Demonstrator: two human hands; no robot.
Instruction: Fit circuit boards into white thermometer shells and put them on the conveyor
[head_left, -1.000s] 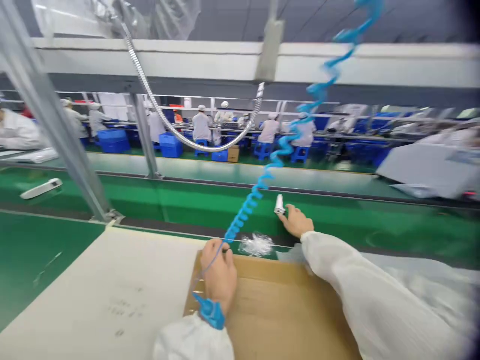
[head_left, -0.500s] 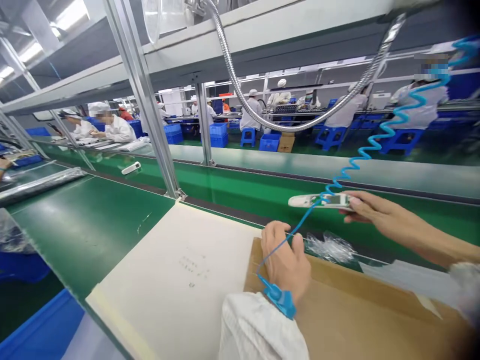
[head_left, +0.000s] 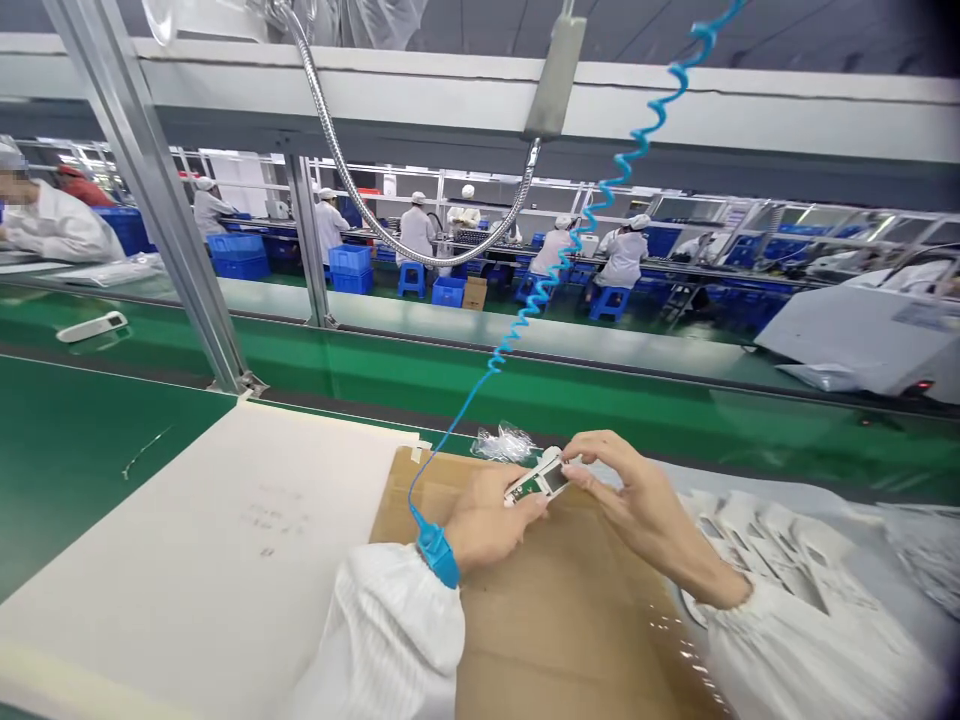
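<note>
A white handheld device with an exposed green circuit board and a grey screen is held above the brown cardboard. My left hand, with a blue strap at the wrist, grips its lower left end between thumb and fingers. Thumb and fingers of my right hand pinch its upper right end beside the screen. Under my hands lies the cardboard, and to its left a white sheet with faint marks.
Crumpled clear plastic lies behind the device. White casing parts are at the right. A similar device rests on the green conveyor. A blue coiled cord hangs ahead; a metal post stands left.
The view has turned right. My right hand has brought the device from over the conveyor to above the cardboard, and my left hand has taken hold of its other end.
</note>
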